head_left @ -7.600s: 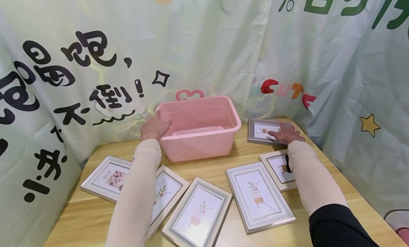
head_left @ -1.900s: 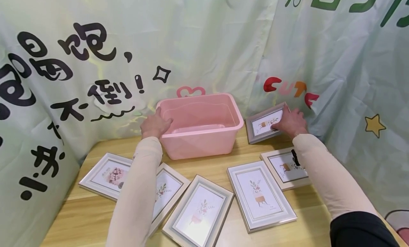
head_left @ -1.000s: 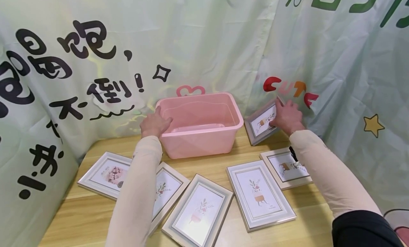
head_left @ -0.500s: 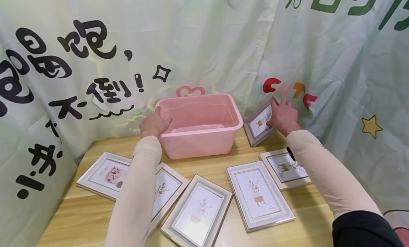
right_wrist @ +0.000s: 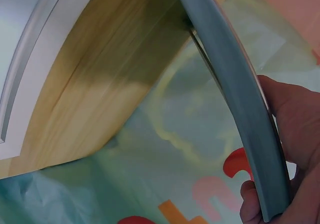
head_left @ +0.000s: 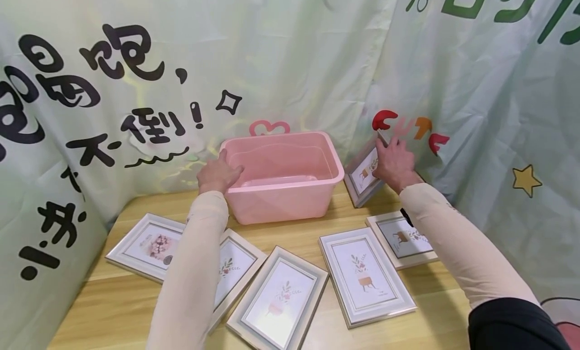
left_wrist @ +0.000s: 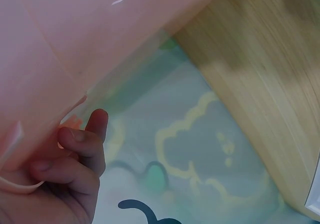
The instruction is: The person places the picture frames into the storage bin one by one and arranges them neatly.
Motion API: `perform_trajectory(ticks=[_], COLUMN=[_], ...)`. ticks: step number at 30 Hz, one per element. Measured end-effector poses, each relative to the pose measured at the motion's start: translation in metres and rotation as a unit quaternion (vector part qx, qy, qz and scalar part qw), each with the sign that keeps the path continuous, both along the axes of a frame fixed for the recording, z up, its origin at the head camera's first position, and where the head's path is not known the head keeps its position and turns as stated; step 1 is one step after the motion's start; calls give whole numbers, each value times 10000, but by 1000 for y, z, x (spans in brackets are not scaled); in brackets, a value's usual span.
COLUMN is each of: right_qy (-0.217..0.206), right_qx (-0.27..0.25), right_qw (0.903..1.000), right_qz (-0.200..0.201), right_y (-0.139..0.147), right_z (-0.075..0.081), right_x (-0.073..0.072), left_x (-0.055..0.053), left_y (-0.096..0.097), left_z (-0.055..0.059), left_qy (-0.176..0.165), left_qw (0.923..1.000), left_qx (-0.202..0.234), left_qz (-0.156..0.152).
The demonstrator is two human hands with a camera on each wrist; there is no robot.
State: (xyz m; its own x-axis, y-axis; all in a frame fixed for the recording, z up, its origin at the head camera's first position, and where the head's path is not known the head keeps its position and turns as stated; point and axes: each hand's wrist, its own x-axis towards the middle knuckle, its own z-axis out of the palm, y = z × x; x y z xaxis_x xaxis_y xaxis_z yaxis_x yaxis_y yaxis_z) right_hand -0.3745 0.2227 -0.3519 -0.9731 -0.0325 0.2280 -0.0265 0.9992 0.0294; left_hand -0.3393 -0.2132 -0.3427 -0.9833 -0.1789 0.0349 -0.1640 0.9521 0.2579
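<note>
A pink plastic tub (head_left: 283,201) stands at the back of the table. My left hand (head_left: 219,175) grips its left rim; in the left wrist view that hand's fingers (left_wrist: 82,146) curl around the tub's edge. My right hand (head_left: 395,163) holds a grey picture frame (head_left: 362,176) by its upper right side. This frame is tilted steeply up, its lower edge at the table close to the tub's right end. Seen from the right wrist, the frame's edge (right_wrist: 235,84) runs between thumb and fingers.
Several more picture frames lie face up in front: a floral one (head_left: 151,244) and another (head_left: 233,269) partly behind the left sleeve, one at the front middle (head_left: 283,302), a silver one (head_left: 366,277), and one (head_left: 401,234) partly under the right forearm. A printed curtain (head_left: 290,63) hangs behind.
From lying flat at the back right, the grey picture frame has been gripped by my right hand, raised steeply and shifted left towards the tub. The left hand keeps its place on the rim.
</note>
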Motion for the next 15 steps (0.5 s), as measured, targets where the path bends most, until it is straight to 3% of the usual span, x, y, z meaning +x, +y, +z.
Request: perform_trajectory(ticks=[15], right_qy=[166], right_qx=[517], right_qw=[9985], right_qz=[121], right_y=[-21], right_z=[6], right_x=[1], left_x=[1], left_y=[2], left_z=[3], left_qy=[-46], left_qw=[10000], left_qx=[29], left_qz=[68])
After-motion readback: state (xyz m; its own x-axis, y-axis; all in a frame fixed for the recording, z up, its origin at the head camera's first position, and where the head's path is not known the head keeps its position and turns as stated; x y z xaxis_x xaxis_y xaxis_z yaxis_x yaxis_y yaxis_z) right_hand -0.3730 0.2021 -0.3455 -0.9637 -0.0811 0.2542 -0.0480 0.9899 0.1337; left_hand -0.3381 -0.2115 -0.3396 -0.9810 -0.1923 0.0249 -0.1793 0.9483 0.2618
